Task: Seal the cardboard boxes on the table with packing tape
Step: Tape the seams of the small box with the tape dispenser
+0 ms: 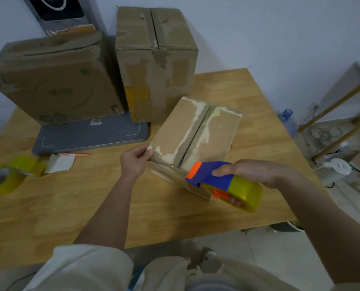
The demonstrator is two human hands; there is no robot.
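Note:
A small cardboard box (214,131) lies on the wooden table (69,202) in front of me, its top seam running away from me between torn patches. My left hand (134,159) grips the box's near left corner. My right hand (248,172) holds a blue and orange tape dispenser (208,175) loaded with a yellowish tape roll (246,192), its front end at the near end of the seam. Two larger boxes stand behind: a wide one (55,80) at the left and a tall one (156,64) in the middle.
A spare tape roll (9,175) lies at the table's left edge, next to a folded paper (59,163) and a pink pen (74,154). A grey flat device (90,137) lies under the back boxes. A shelf and clutter stand on the floor at the right.

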